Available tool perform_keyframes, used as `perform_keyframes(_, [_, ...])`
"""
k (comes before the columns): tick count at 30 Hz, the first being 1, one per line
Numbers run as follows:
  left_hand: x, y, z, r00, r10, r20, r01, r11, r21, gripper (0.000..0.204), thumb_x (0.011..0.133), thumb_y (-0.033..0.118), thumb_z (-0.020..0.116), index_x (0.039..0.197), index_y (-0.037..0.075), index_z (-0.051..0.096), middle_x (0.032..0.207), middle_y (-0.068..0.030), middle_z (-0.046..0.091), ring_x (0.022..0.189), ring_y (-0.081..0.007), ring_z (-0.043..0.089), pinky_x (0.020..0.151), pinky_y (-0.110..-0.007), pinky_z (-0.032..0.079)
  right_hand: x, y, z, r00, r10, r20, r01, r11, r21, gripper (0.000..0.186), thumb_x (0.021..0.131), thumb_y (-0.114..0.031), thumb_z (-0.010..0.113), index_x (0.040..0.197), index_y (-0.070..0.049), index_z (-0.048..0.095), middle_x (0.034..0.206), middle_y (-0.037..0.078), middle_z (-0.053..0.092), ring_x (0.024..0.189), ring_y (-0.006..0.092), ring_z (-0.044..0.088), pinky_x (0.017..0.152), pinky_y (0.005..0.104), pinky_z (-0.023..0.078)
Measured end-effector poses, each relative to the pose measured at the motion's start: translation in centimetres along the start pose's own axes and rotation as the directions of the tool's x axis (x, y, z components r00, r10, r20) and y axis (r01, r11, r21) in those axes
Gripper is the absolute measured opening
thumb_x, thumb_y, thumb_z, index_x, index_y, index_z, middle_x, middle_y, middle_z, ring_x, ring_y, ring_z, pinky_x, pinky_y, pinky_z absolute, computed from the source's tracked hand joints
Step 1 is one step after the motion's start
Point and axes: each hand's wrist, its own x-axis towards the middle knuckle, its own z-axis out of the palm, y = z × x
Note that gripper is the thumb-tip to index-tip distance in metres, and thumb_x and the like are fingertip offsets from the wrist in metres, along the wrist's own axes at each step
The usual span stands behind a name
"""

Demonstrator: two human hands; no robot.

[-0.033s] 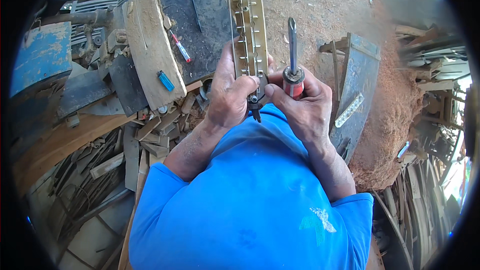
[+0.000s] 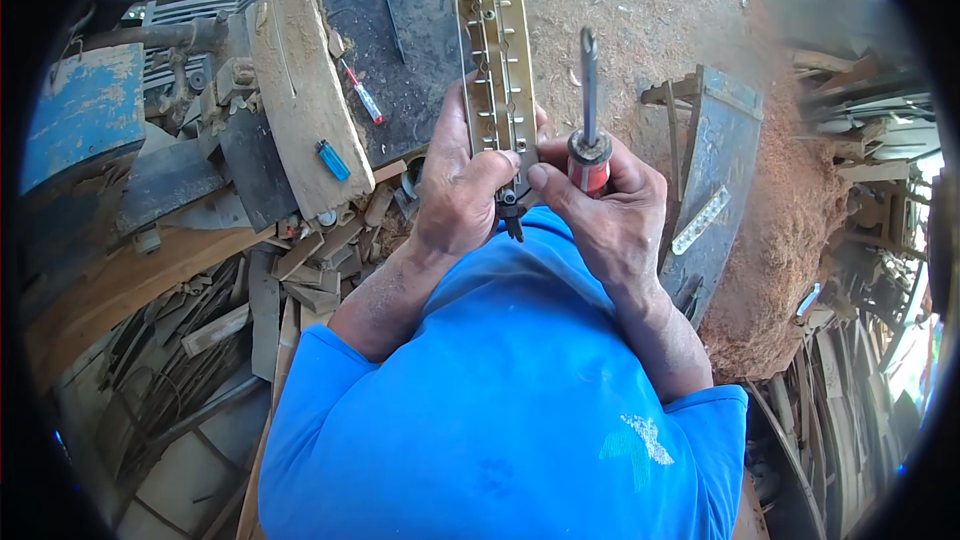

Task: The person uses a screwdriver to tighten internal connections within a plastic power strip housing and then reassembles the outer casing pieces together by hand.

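A long, narrow, brass-coloured rail (image 2: 512,30) points away from my body, with thin rods and rows of small pegs along it. My left hand (image 2: 462,195) is wrapped round its near part, the thumb pressed on top. A dark fitting (image 2: 510,212) sits at its near end, close to my shirt. In my right hand (image 2: 612,205) is a screwdriver (image 2: 590,150) with a red and clear handle, its shaft pointing up and away. The right fingers are closed on that handle beside the rail; some fingertips are hidden, so I cannot tell if they touch the rail.
On the dark board (image 2: 400,90) at left lie a small red-and-clear screwdriver (image 2: 366,102) and a thin metal rod (image 2: 393,22). A blue lighter (image 2: 332,161) rests on a dusty plank (image 2: 300,90). Sawdust (image 2: 790,270) and a leaning panel (image 2: 725,160) are at right; wood scraps (image 2: 320,270) lie lower left.
The screwdriver and my right hand have shifted very slightly to the right. My left hand and the rail look nearly the same.
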Motion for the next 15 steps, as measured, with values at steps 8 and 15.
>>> perform_keyframes(8, [-0.3,0.8,1.1,0.998,0.062,-0.031,-0.064,0.996,-0.057,0.065,0.081,0.001,0.046,0.143,-0.001,0.031,0.116,-0.0151,0.056,0.106,-0.0195,0.06,0.095,-0.038,0.052,0.1,-0.4,0.1,0.999,0.031,-0.023,-0.028,0.988,0.15,0.019,0.086,-0.004,0.078,0.104,-0.002,0.073,0.088,0.0,0.069,0.077,0.0046,0.06,0.07,0.0232,0.052])
perform_keyframes(15, [-0.5,0.5,0.6,0.991,0.127,-0.031,-0.129,0.99,-0.062,0.065,0.086,-0.008,0.058,0.144,0.004,0.032,0.114,-0.013,0.057,0.101,-0.0188,0.062,0.089,-0.034,0.055,0.7,0.2,0.8,0.991,-0.104,-0.083,0.114,0.986,0.122,0.012,0.086,0.001,0.074,0.098,-0.003,0.073,0.085,-0.001,0.069,0.075,0.0034,0.059,0.067,0.0224,0.052])
